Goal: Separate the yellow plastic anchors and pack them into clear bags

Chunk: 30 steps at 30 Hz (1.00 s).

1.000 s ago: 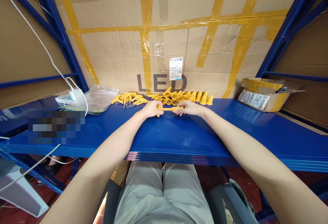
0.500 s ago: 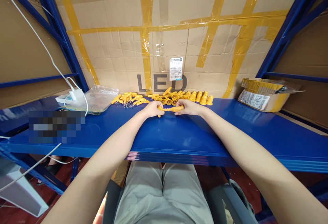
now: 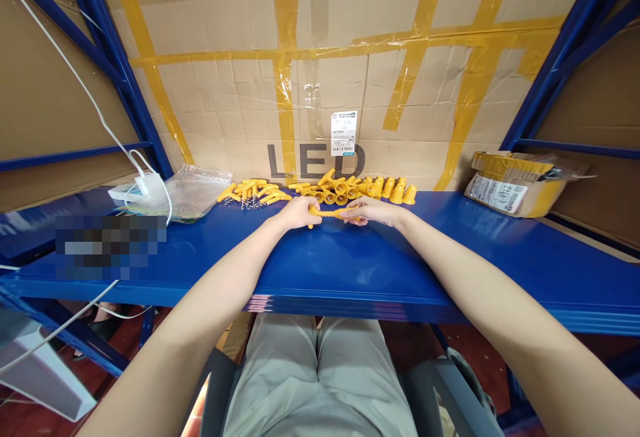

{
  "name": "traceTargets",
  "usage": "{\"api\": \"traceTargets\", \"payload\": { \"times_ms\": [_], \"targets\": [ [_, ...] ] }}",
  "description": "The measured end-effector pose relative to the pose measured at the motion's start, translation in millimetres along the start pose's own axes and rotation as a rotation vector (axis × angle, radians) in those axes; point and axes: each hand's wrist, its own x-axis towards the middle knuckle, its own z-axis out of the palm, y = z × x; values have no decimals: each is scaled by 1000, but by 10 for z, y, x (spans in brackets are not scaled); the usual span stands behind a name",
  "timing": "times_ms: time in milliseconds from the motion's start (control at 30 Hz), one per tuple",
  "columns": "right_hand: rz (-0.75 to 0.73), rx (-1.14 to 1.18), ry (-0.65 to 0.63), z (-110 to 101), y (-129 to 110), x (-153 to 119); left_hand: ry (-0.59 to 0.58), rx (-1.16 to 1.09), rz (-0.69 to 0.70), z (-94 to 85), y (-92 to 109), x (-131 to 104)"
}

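Closer-drawn hands (image 3: pixel 333 212), yellow part (image 3: pixel 327 212) between

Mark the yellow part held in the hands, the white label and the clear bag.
yellow part (image 3: pixel 327 212), head view, its middle.
white label (image 3: pixel 344 133), head view, centre.
clear bag (image 3: pixel 193 190), head view, middle.

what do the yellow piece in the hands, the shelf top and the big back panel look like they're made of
Yellow piece: likely moulded plastic, uniform colour, ribbed shaft. Shelf top: probably painted metal, glossy blue with soft reflections. Back panel: corrugated cardboard, creased brown, patched with shiny yellow tape.
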Motion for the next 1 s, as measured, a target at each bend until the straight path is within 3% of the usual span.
{"api": "traceTargets", "payload": {
  "times_ms": [267,400,567,733,1000],
  "targets": [
    [187,236,-35,5,-32,-12,68,129,59,43,-30,33],
    [171,226,-13,22,-48,-26,66,170,48,56,-41,49],
    [96,15,127,23,17,17,34,195,-16,62,-38,66],
    [-48,-340,256,-8,101,83,25,186,-35,18,-40,48],
    [-99,-638,290,-2,107,124,-15,146,-49,-5,-19,30]
  ]
}}
